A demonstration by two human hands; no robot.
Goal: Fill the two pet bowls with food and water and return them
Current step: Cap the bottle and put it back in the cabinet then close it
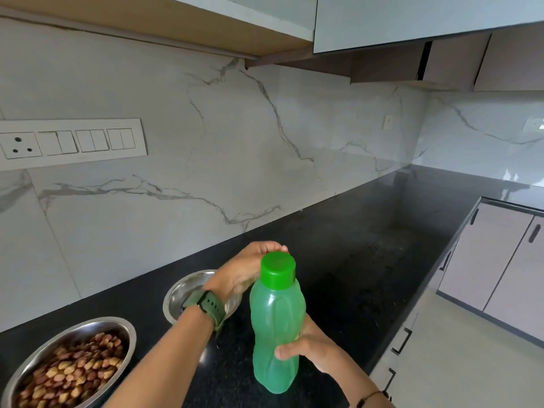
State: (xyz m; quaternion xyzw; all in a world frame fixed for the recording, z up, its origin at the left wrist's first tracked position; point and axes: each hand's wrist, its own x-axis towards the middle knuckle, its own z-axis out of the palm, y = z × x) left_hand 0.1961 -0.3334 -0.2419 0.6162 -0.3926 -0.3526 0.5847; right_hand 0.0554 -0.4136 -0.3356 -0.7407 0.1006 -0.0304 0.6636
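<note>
A green plastic water bottle [275, 325] stands upright over the black counter, its darker green cap [278, 270] on. My right hand [309, 347] grips the bottle's lower body. My left hand [247, 270], with a green watch on the wrist, curls around the cap from behind. A steel bowl [67, 365] full of brown and tan kibble sits at the lower left. A second steel bowl [184, 293] stands behind my left wrist, partly hidden; I cannot tell whether it holds water.
The black granite counter [368, 260] runs right to a corner under a marble backsplash. A switch and socket panel [70, 142] is on the wall at left. Wall cabinets hang overhead; base cabinets [494, 260] and the floor lie at right.
</note>
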